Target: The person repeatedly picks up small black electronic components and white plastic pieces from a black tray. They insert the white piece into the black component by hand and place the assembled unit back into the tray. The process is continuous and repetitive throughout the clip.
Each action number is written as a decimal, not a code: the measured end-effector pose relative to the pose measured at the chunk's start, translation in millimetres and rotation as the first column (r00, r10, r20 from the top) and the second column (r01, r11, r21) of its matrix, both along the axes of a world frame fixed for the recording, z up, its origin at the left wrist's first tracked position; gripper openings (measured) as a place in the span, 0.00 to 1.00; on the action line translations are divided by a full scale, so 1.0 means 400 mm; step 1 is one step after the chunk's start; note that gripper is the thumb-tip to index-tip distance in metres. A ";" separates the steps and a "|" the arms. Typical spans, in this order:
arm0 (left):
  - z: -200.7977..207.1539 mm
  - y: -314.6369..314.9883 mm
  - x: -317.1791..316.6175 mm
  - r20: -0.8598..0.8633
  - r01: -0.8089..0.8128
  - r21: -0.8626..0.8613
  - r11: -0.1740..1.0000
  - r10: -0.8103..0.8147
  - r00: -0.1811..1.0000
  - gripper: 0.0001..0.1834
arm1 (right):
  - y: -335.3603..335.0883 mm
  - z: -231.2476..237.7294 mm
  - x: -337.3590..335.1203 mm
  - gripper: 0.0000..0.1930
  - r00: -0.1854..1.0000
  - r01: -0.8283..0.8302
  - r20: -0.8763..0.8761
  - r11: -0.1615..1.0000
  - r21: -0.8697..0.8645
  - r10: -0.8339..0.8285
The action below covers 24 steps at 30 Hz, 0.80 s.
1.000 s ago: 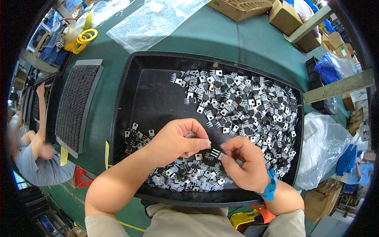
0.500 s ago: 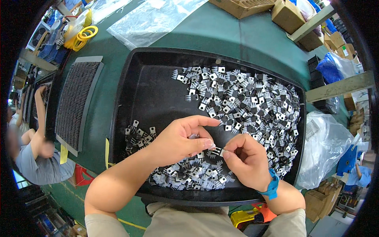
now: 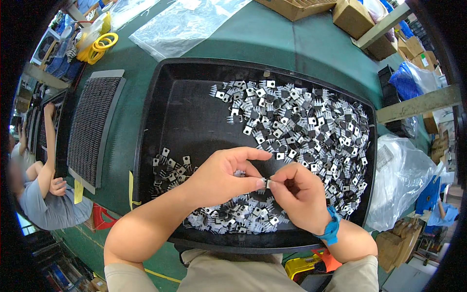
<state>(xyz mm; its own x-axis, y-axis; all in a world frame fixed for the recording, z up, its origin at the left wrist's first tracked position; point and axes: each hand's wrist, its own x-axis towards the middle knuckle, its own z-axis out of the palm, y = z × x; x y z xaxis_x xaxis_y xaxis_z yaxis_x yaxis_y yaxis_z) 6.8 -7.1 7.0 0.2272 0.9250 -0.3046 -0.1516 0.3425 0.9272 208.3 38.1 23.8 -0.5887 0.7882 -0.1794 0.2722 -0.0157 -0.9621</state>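
Note:
A long black tray (image 3: 189,112) holds loose transistors (image 3: 311,131), each with a black body, a silvery tab with a hole and thin metal leads. Above the tray's near middle, both hands meet at one transistor (image 3: 268,184). My right hand (image 3: 304,199), with a blue band at the wrist, pinches it between thumb and index finger. My left hand (image 3: 228,173) has thumb and a bent finger closed at its other end, while the index finger reaches out over the heap. Its leads are mostly hidden by the fingertips. Pale bits show behind my left fingers; whether they are held is unclear.
Left of the tray lies a grey panel (image 3: 95,126) packed with rows of dark parts. Clear plastic bags (image 3: 185,29) lie beyond the tray and at its right. A metal post (image 3: 418,104) stands right. Far left, a co-worker (image 3: 41,194) sits in a grey-blue shirt.
My two hands have come closer together, the right one shifting slightly left, so the transistor's leads no longer show between them. The co-worker's second hand has come into view.

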 end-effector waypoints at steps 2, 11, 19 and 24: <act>-0.002 -0.002 -0.001 -0.005 0.000 -0.003 1.000 0.000 1.000 0.25 | 0.009 0.000 -0.001 0.03 0.997 -0.078 0.007 0.994 0.072 0.078; -0.002 0.003 -0.010 0.017 0.054 -0.120 0.991 -0.053 0.998 0.05 | 0.009 -0.007 0.000 0.03 0.999 -0.032 -0.010 0.998 -0.045 0.032; 0.007 0.011 -0.021 0.086 0.056 -0.234 0.971 -0.036 0.996 0.05 | 0.019 0.003 -0.003 0.05 0.998 -0.037 -0.059 0.985 -0.169 0.027; -0.031 0.010 -0.040 0.373 -0.110 -0.264 0.958 0.207 0.905 0.14 | 0.045 -0.010 0.007 0.07 0.876 -0.131 -0.441 0.785 -0.606 -0.195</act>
